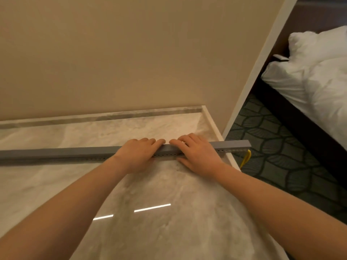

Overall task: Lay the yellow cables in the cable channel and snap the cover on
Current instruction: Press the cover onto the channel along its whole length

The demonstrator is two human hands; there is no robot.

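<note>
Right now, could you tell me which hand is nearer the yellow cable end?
Right. The right hand rests on the channel cover nearest the yellow cable; the left hand rests beyond it, farther away.

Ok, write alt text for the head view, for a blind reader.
The left hand and right hand press side by side on a long grey cable channel across a marble tabletop. A yellow cable hangs from its right end.

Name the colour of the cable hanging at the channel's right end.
Yellow; the cable shows best in the head view.
</note>
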